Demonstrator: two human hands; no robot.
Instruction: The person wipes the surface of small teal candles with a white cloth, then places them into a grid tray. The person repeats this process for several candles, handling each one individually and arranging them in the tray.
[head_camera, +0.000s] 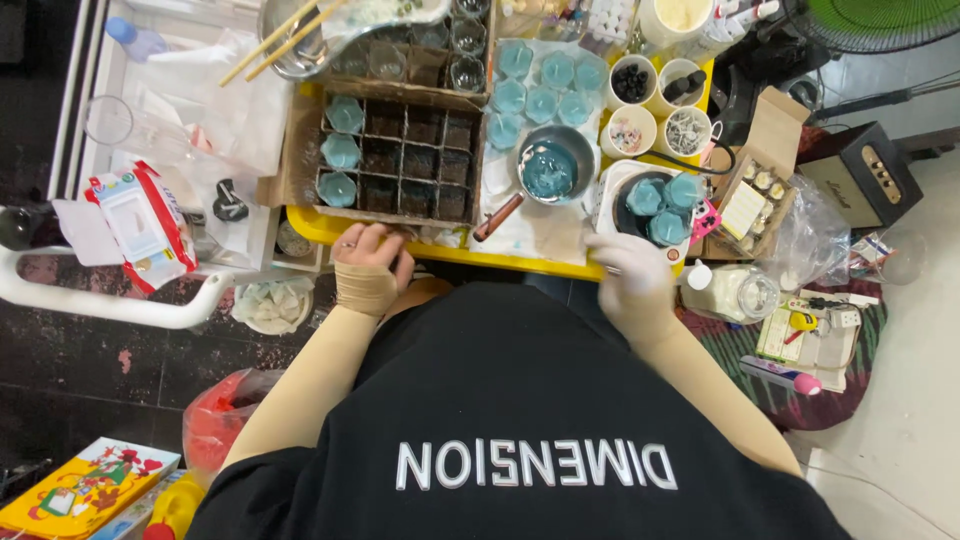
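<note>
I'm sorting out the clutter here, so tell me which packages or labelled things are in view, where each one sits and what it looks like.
Wet wipes pack: left of the yellow table, flat, white and red.
Picture box: bottom left, flat, yellow with colourful drawings.
Open cardboard box: right of the table, brown, white card inside.
Divided carton: ahead of the left hand, brown, holding teal cups.

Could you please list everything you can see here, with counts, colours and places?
yellow table: one, centre.
cardboard divider box: one, brown; three teal candles in its left column.
metal pot: one, teal wax inside, right of the box.
loose teal candles: several, behind the pot.
dark bowl: one, three teal candles in it, far right of the table.
white cups: four, behind the bowl.
wet wipes pack: one, red and white, left.
chopsticks: a pair, top left.
left hand: bare grip resting on the table edge.
right hand: white glove, at the table edge.
</note>
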